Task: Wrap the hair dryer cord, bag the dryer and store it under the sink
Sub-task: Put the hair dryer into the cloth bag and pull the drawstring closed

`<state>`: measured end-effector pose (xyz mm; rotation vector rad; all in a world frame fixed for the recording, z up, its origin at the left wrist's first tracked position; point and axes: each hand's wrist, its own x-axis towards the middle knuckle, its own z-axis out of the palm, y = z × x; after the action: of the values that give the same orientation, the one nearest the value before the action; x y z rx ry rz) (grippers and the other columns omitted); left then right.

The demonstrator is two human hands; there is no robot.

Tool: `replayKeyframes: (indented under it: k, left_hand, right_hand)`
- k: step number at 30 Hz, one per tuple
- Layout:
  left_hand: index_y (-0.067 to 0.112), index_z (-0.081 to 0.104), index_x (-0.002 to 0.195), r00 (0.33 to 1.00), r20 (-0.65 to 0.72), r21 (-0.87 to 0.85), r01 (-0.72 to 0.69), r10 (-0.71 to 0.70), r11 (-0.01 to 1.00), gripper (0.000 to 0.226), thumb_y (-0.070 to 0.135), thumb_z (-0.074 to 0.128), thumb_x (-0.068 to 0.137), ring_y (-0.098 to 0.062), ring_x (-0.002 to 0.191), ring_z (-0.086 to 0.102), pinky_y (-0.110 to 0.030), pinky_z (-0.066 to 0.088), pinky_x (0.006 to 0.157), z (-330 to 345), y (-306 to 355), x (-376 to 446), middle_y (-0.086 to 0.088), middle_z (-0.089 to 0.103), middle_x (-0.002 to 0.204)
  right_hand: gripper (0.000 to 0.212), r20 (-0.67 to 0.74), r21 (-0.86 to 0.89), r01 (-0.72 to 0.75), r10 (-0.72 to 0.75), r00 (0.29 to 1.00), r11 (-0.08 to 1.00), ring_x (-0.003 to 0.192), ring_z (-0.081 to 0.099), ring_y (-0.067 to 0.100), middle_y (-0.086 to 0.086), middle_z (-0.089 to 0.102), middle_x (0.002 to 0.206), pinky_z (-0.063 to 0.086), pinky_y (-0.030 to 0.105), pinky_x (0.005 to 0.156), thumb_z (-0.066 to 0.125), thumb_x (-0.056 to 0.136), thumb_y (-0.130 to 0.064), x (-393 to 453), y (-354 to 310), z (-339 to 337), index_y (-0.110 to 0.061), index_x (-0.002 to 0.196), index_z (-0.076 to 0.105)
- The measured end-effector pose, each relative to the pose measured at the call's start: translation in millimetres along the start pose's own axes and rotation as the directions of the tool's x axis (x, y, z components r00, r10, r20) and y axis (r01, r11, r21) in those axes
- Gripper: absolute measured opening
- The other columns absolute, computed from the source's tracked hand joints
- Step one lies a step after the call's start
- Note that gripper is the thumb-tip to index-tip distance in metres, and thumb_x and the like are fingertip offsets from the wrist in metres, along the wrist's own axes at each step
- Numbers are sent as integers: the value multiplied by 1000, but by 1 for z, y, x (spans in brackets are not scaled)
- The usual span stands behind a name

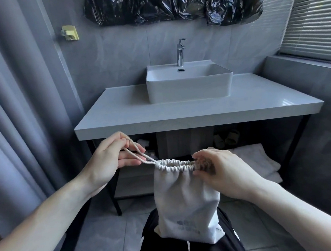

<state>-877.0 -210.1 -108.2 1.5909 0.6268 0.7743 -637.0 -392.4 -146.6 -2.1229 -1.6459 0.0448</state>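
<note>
Left hand (111,158) pinches drawstring (137,154), pulled taut leftward. Right hand (221,171) grips gathered mouth of cloth bag (186,200). Bag hangs before vanity counter (179,111); contents hidden.

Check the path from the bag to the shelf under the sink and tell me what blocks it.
Nothing visible blocks it. The bag, held by both hands, hangs in front of the open shelf; folded towels lie on its right part.

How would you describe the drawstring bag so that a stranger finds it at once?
In front of the counter with the sink, two hands meet. Between them hangs the bag, pale grey cloth. Its gathered mouth and cord set it apart from the folded towels behind.
</note>
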Motion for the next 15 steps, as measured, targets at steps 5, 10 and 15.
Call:
replayKeyframes:
  k: [5, 10, 15]
  left_hand:
    - [16, 60, 85, 990, -133, 596, 48, 39, 802, 24, 9, 44, 101, -31, 85, 76, -47, 61, 79, -14, -16, 14, -10, 78, 99]
    - [30, 35, 157, 973, 227, 899, -192, -44, 394, 76, 4, 47, 86, -16, 157, 25, -40, 27, 127, -2, -31, 11, 13, 26, 170]
    - [39, 61, 121, 935, 344, 835, -264, -83, 483, 24, 33, 54, 99, -7, 108, 65, -43, 53, 103, 27, -42, 25, 15, 71, 117]
  right_hand:
    - [8, -60, 171, -36, 47, 997, 985, 96, 68, 6, -22, 74, 97, 57, 33, 86, 72, 96, -34, 6, 10, 9, -34, 103, 75]
    - [11, -55, 195, 44, -34, 998, 980, 103, 64, 5, -30, 65, 93, 53, 30, 93, 72, 97, -27, 7, 8, 14, -32, 106, 76]
    - [14, -57, 143, 87, -80, 995, 986, 106, 60, 5, -34, 63, 93, 51, 29, 94, 72, 97, -25, 9, 10, 10, -33, 107, 75]
